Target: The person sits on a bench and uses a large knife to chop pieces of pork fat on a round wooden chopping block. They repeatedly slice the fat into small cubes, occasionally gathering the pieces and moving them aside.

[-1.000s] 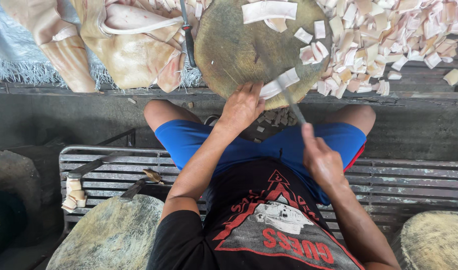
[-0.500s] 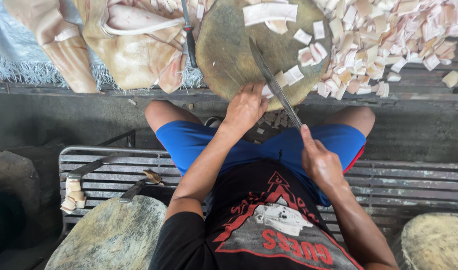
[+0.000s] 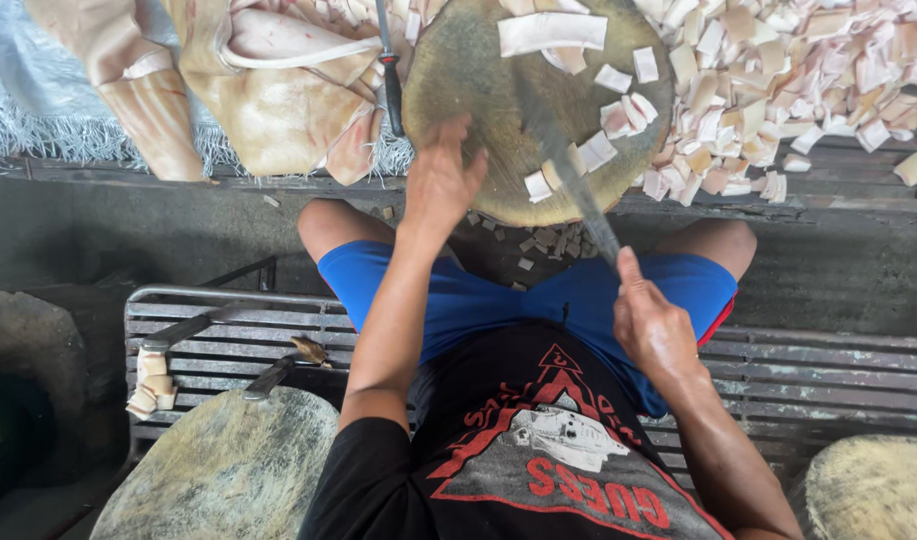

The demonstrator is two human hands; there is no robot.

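Round chopping block [image 3: 479, 90] | cut pieces [image 3: 799, 70] right; slabs [image 3: 279, 90] left; knife [image 3: 569, 180] across

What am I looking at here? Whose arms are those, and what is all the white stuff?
The picture comes from a camera worn on a person's head, looking down, so you see that person's own arms, blue shorts and black shirt. No machine here, just two bare hands. The right hand grips the handle of a long knife, whose blade reaches over a round wooden chopping block. The left hand rests on the block's near edge. On the block lie pale cut pieces and one longer strip. Beside it, to the right, is a big heap of pieces like them. To the left lie large pale slabs that look like fatty meat or skin. The person sits on a metal slatted bench, with more round blocks nearby.
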